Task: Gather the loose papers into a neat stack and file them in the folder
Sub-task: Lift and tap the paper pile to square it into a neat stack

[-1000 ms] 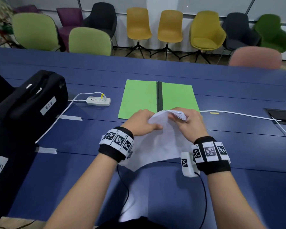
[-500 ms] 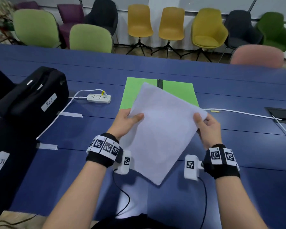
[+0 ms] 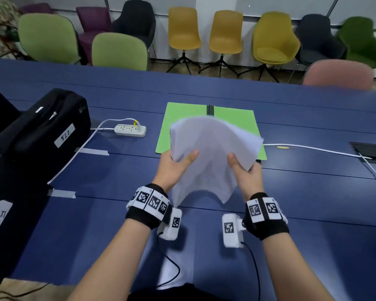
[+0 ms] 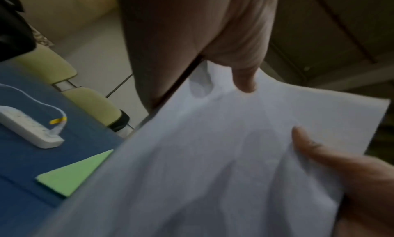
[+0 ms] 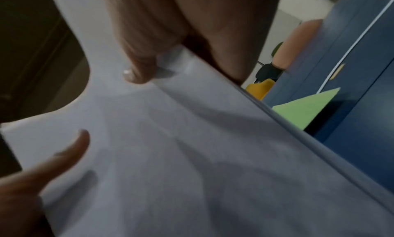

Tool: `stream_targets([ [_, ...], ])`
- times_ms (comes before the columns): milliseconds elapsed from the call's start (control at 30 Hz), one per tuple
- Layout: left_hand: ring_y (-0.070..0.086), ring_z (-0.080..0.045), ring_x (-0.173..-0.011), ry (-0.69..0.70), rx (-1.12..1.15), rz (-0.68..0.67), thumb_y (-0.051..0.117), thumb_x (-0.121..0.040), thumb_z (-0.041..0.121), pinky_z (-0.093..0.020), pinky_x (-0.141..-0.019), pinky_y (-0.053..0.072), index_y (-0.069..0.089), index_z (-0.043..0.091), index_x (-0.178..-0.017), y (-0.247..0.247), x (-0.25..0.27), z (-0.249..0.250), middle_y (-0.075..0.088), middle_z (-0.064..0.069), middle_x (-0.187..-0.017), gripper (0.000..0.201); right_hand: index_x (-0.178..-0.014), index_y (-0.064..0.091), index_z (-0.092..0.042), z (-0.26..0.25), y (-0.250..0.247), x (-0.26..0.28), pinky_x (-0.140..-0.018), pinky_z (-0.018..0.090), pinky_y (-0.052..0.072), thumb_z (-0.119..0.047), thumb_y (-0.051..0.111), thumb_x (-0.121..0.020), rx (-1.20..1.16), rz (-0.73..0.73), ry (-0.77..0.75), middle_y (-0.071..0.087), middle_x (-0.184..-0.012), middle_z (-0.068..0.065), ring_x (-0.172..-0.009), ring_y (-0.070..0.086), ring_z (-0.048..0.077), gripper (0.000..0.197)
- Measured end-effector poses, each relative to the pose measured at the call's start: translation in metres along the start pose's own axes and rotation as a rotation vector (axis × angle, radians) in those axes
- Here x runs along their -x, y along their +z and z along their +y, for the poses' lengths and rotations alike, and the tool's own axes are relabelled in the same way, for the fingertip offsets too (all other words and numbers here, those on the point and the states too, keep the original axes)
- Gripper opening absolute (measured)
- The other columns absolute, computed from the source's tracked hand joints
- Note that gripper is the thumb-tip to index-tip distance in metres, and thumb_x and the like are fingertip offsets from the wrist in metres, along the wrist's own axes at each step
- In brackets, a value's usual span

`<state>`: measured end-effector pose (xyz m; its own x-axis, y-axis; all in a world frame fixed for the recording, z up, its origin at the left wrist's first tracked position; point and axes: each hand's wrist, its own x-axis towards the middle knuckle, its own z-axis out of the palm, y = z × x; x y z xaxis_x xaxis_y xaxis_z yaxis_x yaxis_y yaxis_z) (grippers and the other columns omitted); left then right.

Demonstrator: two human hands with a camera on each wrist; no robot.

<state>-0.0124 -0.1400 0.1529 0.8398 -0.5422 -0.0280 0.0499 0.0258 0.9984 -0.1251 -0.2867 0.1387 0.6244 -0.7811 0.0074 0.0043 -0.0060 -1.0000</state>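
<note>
A bundle of white papers is held up in the air over the near edge of the open green folder, which lies flat on the blue table. My left hand grips the bundle's left side, thumb on top. My right hand grips its right side the same way. The sheets bow upward, and their far edges are fanned and uneven. In the left wrist view the papers fill the frame, with a folder corner beyond. The right wrist view shows the papers and another folder corner.
A white power strip with its cable lies left of the folder. Black cases with number labels stand at the far left. A white cable runs right to a table hatch. Chairs line the far side.
A second ago the papers were crumpled low on the table under both hands. They were lifted and spread out, and now both hands hold them closer together with the sheets bowed.
</note>
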Motion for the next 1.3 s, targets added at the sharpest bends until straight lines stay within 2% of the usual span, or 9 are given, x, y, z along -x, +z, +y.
stream_targets([
  [233,0.037,-0.008,-0.048,-0.077,0.123,0.166,0.057,-0.092,0.038,-0.019,-0.047,0.033,0.043,0.014,-0.059,-0.004,0.006,-0.009,0.040,0.003,-0.055,0.043,-0.068,0.046,-0.002,0.004,0.001,0.002,-0.060,0.025,0.030,-0.077,0.063,-0.059,0.000,0.011,0.102,0.037,-0.069,0.006,-0.064,0.035,0.014,0.078],
  [433,0.055,-0.005,-0.058,-0.264,0.172,0.182,0.066,-0.082,0.046,-0.022,-0.055,0.041,0.051,0.010,-0.079,-0.006,0.004,-0.013,0.061,0.003,-0.073,0.039,-0.047,0.047,-0.023,-0.005,-0.002,-0.003,-0.061,0.029,0.026,-0.036,0.058,-0.070,-0.069,0.068,0.076,0.040,-0.055,-0.003,-0.061,0.032,0.019,0.029],
  [533,0.061,-0.017,-0.082,-0.281,0.159,0.144,0.069,-0.063,0.066,-0.027,-0.070,0.047,0.054,-0.006,-0.115,-0.009,0.003,-0.010,0.064,-0.020,-0.117,0.090,-0.074,0.075,-0.017,-0.004,-0.002,-0.005,-0.080,0.028,0.041,-0.021,0.054,-0.082,-0.003,0.046,-0.033,0.069,-0.079,-0.005,-0.082,0.058,0.011,0.023],
  [633,0.059,-0.009,-0.064,-0.250,0.193,0.140,0.065,-0.082,0.047,-0.024,-0.064,0.044,0.061,0.010,-0.076,-0.011,0.000,-0.012,0.067,-0.003,-0.076,0.038,-0.079,0.071,-0.014,-0.002,-0.002,-0.001,-0.087,0.022,0.041,-0.014,0.059,-0.084,-0.051,0.070,-0.098,0.071,-0.085,-0.008,-0.088,0.060,0.004,0.013],
  [733,0.039,-0.006,-0.042,-0.189,0.160,0.181,0.065,-0.087,0.034,-0.014,-0.046,0.035,0.034,0.025,-0.046,-0.007,0.002,-0.009,0.038,0.012,-0.044,0.052,-0.074,0.065,-0.019,-0.003,-0.004,0.001,-0.084,0.017,0.042,-0.007,0.063,-0.084,-0.118,0.091,-0.103,0.073,-0.081,-0.011,-0.086,0.063,0.001,0.016],
  [833,0.040,-0.003,-0.035,-0.189,0.133,0.215,0.064,-0.088,0.033,-0.010,-0.037,0.035,0.034,0.021,-0.052,-0.002,0.002,-0.007,0.039,0.012,-0.037,0.049,-0.079,0.065,-0.024,-0.003,-0.007,0.005,-0.088,0.026,0.044,-0.018,0.071,-0.080,-0.108,0.086,-0.138,0.070,-0.087,-0.005,-0.086,0.061,0.003,0.008],
  [933,0.056,-0.003,-0.058,-0.216,0.127,0.213,0.063,-0.086,0.044,-0.013,-0.056,0.045,0.052,0.016,-0.073,-0.004,-0.003,-0.008,0.059,0.008,-0.063,0.032,-0.108,0.059,-0.025,0.000,-0.011,0.007,-0.087,0.024,0.050,-0.027,0.078,-0.068,-0.069,-0.051,-0.148,0.070,-0.101,0.000,-0.091,0.063,0.006,0.044],
  [1067,0.050,-0.007,-0.069,-0.233,0.129,0.198,0.062,-0.084,0.052,-0.019,-0.067,0.040,0.051,0.018,-0.091,-0.007,-0.008,-0.010,0.051,0.003,-0.083,0.036,-0.137,0.037,-0.027,0.007,-0.021,0.006,-0.084,0.015,0.049,-0.049,0.087,-0.050,-0.084,-0.279,-0.147,0.067,-0.119,0.003,-0.110,0.063,0.011,0.103],
  [1300,0.055,0.011,-0.041,-0.220,0.095,0.200,0.059,-0.091,0.037,-0.013,-0.052,0.047,0.050,0.019,-0.070,-0.002,0.002,0.000,0.062,0.014,-0.052,0.029,-0.094,0.069,-0.019,0.006,-0.019,0.006,-0.066,0.009,0.048,-0.006,0.068,-0.083,0.074,-0.273,-0.026,0.073,-0.076,-0.015,-0.068,0.064,-0.006,0.017],
])
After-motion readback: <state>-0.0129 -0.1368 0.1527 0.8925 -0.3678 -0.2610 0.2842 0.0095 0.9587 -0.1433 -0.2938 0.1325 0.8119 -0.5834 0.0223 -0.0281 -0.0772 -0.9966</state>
